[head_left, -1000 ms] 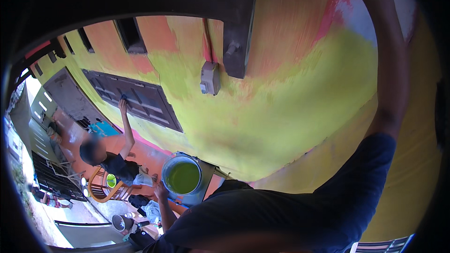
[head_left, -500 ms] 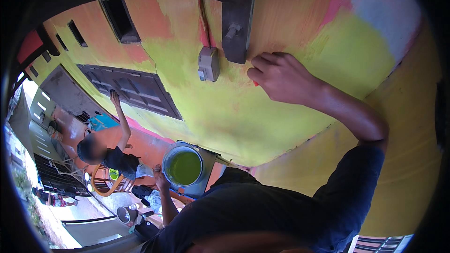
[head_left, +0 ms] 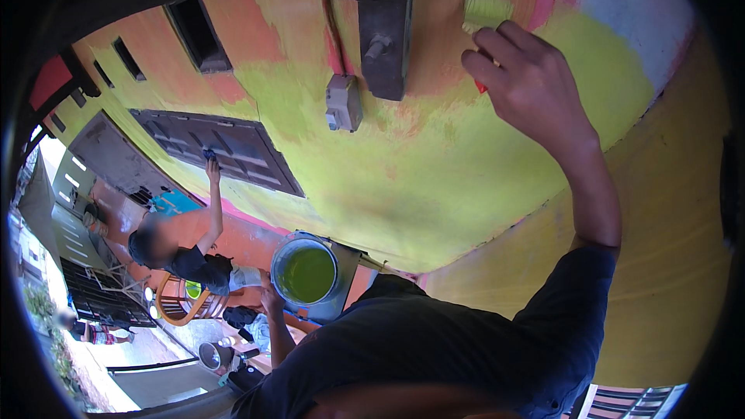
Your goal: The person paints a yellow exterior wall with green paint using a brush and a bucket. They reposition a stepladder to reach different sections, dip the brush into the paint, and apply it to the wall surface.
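Note:
My right hand (head_left: 535, 77) is raised to the wall and closed around a paintbrush (head_left: 488, 11) with a red handle. Its wide bristles, coated yellow-green, press on an orange part of the wall (head_left: 419, 194), right of a dark beam end. Lower down, my left hand (head_left: 271, 297) grips the near left side of a bucket (head_left: 288, 249) at its rim; some of its fingers are hidden. Green paint (head_left: 308, 275) fills part of the bucket.
A grey electrical box (head_left: 342, 102) and the dark beam (head_left: 383, 54) jut from the wall. At left, another person (head_left: 198, 268) reaches with a dark blue item to a panelled shutter (head_left: 233, 157). A wooden chair (head_left: 174, 310) and a pail (head_left: 213, 355) stand below.
My right hand has moved up and to the right, away from the beam end, and the brush's bristles now show. The other person's hand has shifted right along the shutter.

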`<action>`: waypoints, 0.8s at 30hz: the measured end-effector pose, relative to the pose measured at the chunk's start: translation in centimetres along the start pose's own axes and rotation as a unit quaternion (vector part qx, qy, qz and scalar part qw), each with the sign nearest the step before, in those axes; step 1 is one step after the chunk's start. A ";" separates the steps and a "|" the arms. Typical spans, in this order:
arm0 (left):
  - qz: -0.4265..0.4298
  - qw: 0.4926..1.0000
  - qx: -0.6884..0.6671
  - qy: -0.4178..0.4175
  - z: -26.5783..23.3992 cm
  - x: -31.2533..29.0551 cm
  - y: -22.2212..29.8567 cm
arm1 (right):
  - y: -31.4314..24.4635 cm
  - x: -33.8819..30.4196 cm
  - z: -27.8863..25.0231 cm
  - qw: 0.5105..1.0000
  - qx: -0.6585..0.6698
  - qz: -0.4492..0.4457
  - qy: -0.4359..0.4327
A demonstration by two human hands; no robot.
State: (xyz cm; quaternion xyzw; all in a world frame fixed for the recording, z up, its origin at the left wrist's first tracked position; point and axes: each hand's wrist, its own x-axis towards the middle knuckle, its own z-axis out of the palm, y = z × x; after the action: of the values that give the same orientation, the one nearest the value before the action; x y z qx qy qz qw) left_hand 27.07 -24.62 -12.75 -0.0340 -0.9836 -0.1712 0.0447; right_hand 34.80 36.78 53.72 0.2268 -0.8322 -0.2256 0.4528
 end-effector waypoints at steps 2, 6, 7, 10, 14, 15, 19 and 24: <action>-0.046 0.995 0.038 -0.080 -0.7 -0.1 0.5 | -3.9 -2.6 1.9 0.992 0.076 0.009 -0.097; -0.031 0.998 0.018 -0.056 -2.3 -0.1 1.9 | -6.2 -4.9 4.4 0.959 0.191 0.027 -0.210; -0.038 0.997 0.006 -0.061 -2.5 -0.1 2.2 | -5.8 -4.8 4.5 0.943 0.195 0.044 -0.264; -0.040 0.998 -0.001 -0.045 -2.9 -0.1 2.7 | -2.4 -3.1 3.1 0.955 0.192 0.096 -0.205; -0.072 0.996 -0.034 -0.042 -2.5 -0.1 2.3 | 2.3 0.6 -0.5 0.988 0.121 0.068 0.063; -0.068 0.996 -0.022 -0.047 -2.4 -0.1 2.1 | 3.0 1.2 -0.9 0.993 0.064 0.032 0.089; -0.037 0.998 0.000 -0.044 -2.1 -0.3 1.7 | 0.9 1.0 0.5 0.997 -0.011 -0.006 0.080; -0.038 0.999 -0.004 -0.028 -2.0 -0.4 1.7 | -8.5 -4.2 4.9 0.967 0.121 0.008 -0.223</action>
State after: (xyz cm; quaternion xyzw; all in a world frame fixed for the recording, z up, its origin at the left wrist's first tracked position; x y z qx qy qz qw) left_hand 27.73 -23.70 -10.36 -0.0016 -0.9844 -0.1754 0.0102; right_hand 34.14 33.30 43.62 0.2171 -0.9353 -0.1640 0.2264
